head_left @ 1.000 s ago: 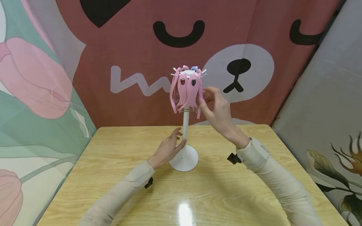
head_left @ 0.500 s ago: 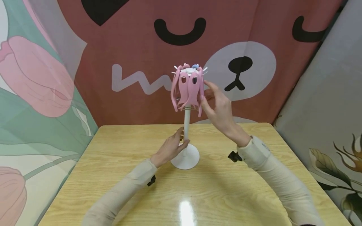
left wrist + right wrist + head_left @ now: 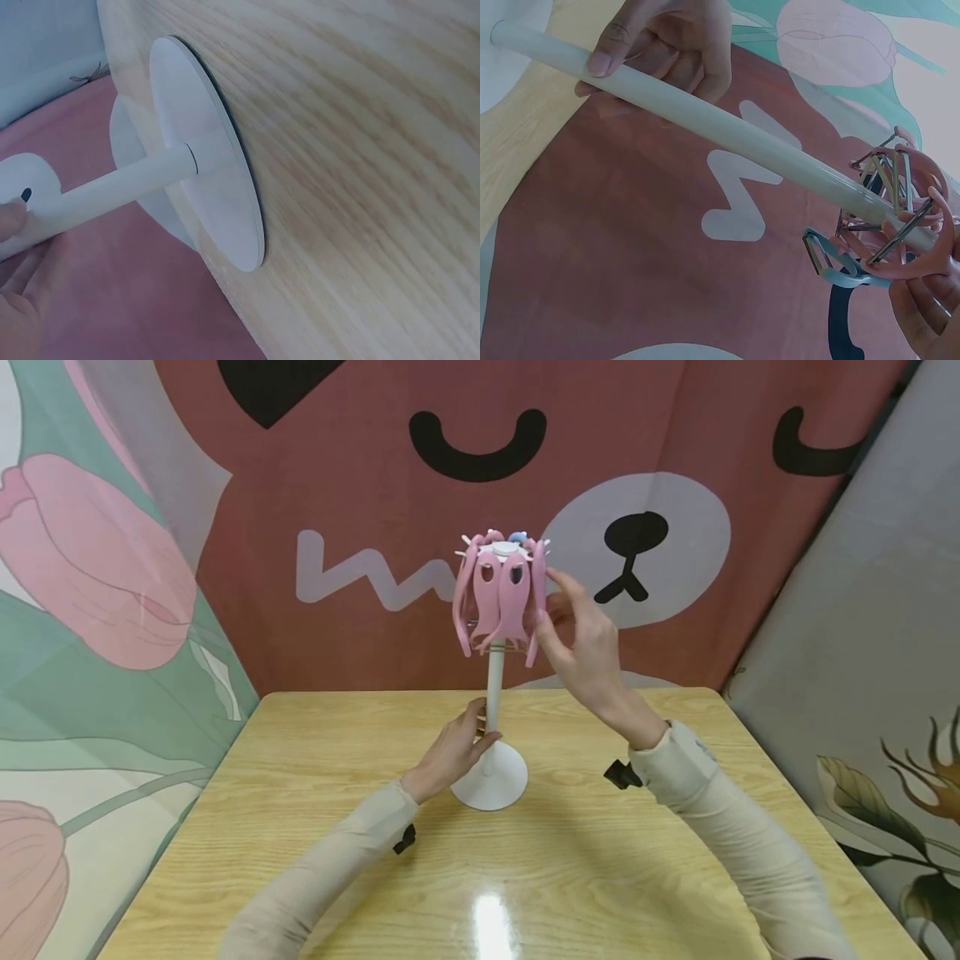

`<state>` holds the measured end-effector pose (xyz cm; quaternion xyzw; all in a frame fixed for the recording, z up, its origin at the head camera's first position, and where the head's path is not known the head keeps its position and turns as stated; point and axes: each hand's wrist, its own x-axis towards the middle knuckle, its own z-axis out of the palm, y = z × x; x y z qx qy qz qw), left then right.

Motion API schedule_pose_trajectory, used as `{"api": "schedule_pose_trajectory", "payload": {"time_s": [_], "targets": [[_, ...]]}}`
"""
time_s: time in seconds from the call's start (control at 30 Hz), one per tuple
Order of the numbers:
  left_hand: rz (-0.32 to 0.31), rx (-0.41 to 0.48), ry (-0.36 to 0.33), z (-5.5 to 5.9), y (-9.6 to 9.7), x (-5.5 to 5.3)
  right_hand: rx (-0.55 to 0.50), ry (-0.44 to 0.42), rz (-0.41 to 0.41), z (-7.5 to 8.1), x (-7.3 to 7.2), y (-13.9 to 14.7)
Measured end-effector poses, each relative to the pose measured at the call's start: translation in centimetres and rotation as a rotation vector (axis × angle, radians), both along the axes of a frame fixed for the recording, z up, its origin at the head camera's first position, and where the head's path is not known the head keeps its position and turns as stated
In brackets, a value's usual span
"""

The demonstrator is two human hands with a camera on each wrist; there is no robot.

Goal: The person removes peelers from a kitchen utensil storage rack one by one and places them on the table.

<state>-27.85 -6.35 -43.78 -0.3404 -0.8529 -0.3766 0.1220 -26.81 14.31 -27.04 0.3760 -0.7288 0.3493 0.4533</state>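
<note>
A white stand with a round base (image 3: pixel 490 777) and an upright pole (image 3: pixel 495 677) stands on the table. From its white top hang several pink peelers (image 3: pixel 501 597) around the pole. My left hand (image 3: pixel 450 750) grips the lower pole, thumb on the near side and fingers behind, as the right wrist view shows. My right hand (image 3: pixel 588 652) pinches the handle of the rightmost pink peeler (image 3: pixel 539 585) between thumb and fingers. Metal blades show on the pink peeler (image 3: pixel 922 210) and on a light blue peeler (image 3: pixel 847 270) in the right wrist view.
The wooden table (image 3: pixel 337 860) has its far edge close to a reddish curtain (image 3: pixel 337 643) with a bear print. Patterned curtains (image 3: pixel 112 610) hang at the left and right sides. A bright light reflection lies on the tabletop near the front.
My right hand has shifted slightly right, and the peeler handle it holds stands a little farther out from the others. My left hand has come closer around the pole.
</note>
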Motion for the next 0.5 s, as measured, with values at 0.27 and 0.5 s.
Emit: {"api": "schedule_pose_trajectory", "payload": {"time_s": [0.27,0.5], "targets": [[0.007,-0.008,-0.008,0.34,0.27,0.03,-0.021,-0.005,-0.010,-0.05,0.06,0.22],[0.014,-0.023,-0.011,0.61,0.40,0.04,-0.030,0.006,-0.004,0.05,0.12,0.24]]}}
